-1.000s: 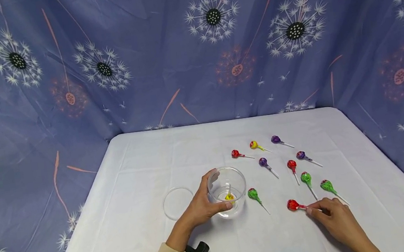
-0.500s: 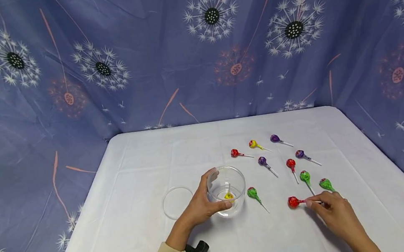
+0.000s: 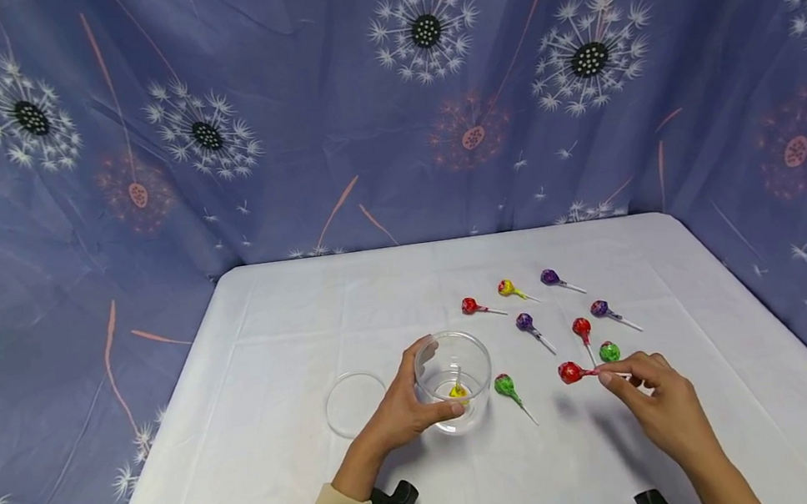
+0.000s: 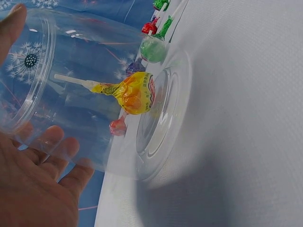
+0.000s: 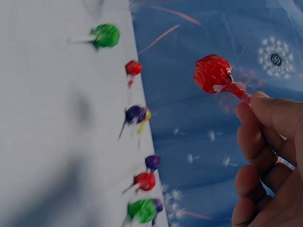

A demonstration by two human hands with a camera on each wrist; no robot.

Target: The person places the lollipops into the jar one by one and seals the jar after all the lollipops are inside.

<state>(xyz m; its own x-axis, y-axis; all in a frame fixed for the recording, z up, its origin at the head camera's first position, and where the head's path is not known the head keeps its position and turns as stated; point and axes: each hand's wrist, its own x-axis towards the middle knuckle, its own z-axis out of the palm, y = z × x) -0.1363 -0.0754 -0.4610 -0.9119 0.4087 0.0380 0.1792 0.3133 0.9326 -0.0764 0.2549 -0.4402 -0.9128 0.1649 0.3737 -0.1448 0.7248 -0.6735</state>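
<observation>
My left hand (image 3: 400,412) grips a clear plastic jar (image 3: 473,420) from its left side, thumb across the front and fingers round the back. Inside the jar a yellow lollipop (image 4: 135,93) stands head down on the bottom, its stick pointing up. Over to the right, my right hand (image 3: 660,405) pinches a red lollipop (image 5: 213,74) by its stick, between thumb and fingertips. That lollipop (image 3: 571,372) hangs above the table, head toward the jar, its shadow on the cloth below. Just right of the jar lies a green lollipop (image 3: 505,387).
A clear ring-shaped lid (image 3: 328,412) lies left of the jar. Several wrapped lollipops are spread over the right half of the white table (image 3: 288,485), among them a purple one (image 3: 525,323) and a yellow one (image 3: 505,288). A patterned blue curtain (image 3: 326,110) hangs behind.
My right hand has lifted the red lollipop off the table and moved it up and slightly left. The left hand and the jar have stayed in place.
</observation>
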